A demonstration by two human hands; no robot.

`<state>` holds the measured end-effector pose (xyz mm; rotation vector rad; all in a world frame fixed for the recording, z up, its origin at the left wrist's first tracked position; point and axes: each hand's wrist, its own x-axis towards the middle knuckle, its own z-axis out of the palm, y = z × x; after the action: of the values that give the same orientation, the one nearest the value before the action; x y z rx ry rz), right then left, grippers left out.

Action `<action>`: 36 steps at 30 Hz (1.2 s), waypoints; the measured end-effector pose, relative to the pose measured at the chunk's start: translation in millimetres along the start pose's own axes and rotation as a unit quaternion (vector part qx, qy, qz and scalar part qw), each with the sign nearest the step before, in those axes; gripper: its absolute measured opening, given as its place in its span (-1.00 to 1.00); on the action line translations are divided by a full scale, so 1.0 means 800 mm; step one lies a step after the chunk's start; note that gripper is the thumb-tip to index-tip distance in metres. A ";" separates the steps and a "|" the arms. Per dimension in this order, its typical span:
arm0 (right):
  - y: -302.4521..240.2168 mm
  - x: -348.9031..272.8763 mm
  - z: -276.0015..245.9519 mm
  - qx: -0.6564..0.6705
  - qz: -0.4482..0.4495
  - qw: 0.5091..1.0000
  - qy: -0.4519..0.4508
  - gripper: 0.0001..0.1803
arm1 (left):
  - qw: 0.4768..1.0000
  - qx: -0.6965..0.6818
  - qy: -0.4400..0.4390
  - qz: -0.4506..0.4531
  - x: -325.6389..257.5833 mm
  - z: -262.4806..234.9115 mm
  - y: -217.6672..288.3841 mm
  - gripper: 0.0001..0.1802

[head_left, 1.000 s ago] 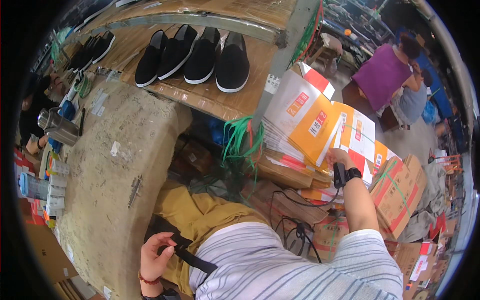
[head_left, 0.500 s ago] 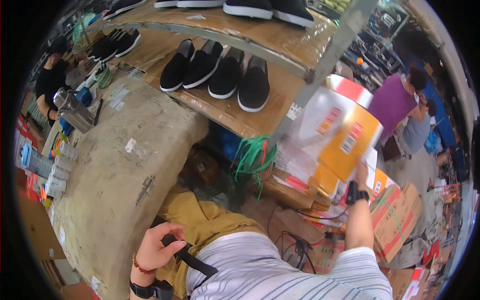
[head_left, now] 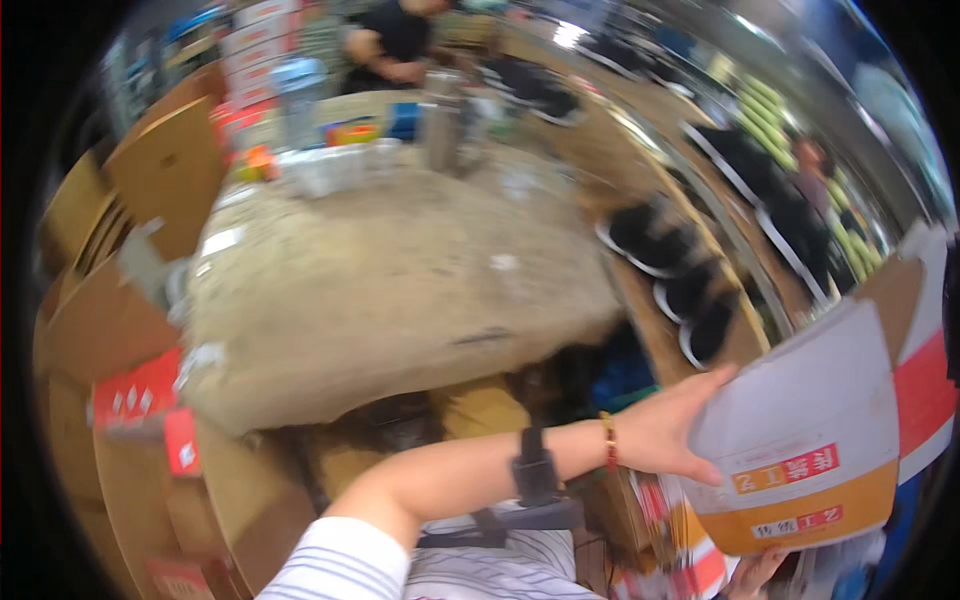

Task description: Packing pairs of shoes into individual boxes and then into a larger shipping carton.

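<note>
Far left: stacked brown cartons (head_left: 150, 190). Centre: worn tabletop (head_left: 400, 290), cluttered along its far edge. Right of that: black shoes (head_left: 690, 290) on a wooden shelf. Left hand (head_left: 665, 430) gripping a flat folded box (head_left: 810, 440); right hand (head_left: 752, 575) barely visible beneath, grip unclear.

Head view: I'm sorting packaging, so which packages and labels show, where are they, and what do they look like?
Flat carton: at the right, gripped at its edge by the left hand; white with an orange band and a red stripe.
Small labels: on that carton's lower part; red-and-white strips.
Red boxes: at the left edge; red with white marks.
Brown cardboard: upper left; plain sheets.
</note>
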<state>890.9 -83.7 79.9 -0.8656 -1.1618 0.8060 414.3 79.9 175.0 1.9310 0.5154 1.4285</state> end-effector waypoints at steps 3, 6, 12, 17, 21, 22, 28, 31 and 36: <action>0.011 0.061 0.225 -0.141 -0.017 0.990 -0.026 -0.31 | 0.962 0.053 0.150 -0.221 -0.044 -0.085 -0.011 -0.07; 0.088 0.121 0.320 -0.114 -0.038 0.987 -0.109 -0.12 | 0.926 0.000 0.289 -0.242 -0.120 -0.187 0.000 -0.30; 0.186 0.177 0.585 0.016 0.111 0.908 -0.403 -0.39 | 0.909 0.011 0.394 -0.131 -0.184 -0.302 0.150 -0.76; 0.213 0.207 0.705 0.198 0.446 0.776 -0.400 -0.47 | 0.725 0.637 0.251 -0.073 -0.189 -0.320 0.220 -0.76; 0.260 0.227 0.702 0.319 0.530 0.697 -0.363 -0.23 | 0.602 0.773 0.177 -0.095 -0.245 -0.304 0.137 -0.85; 0.290 0.235 0.686 0.240 0.514 0.741 -0.359 -0.18 | 0.629 0.748 0.165 -0.133 -0.282 -0.304 0.101 -0.80; 0.294 0.167 0.689 -0.011 0.419 0.779 -0.466 -0.34 | 0.703 0.576 0.109 -0.402 -0.403 -0.297 0.060 -0.21; 0.278 0.145 0.694 -0.175 0.249 0.834 -0.460 -0.31 | 0.474 0.675 0.383 -0.417 -0.403 -0.312 0.046 -0.27; 0.310 0.122 0.714 -0.211 0.134 0.886 -0.390 -0.20 | 0.512 0.485 0.579 -0.409 -0.406 -0.339 0.002 -0.31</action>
<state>333.8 198.8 -2.9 -1.1147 -2.0115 1.2103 53.9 -59.7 2.7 0.4748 2.8570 1.5749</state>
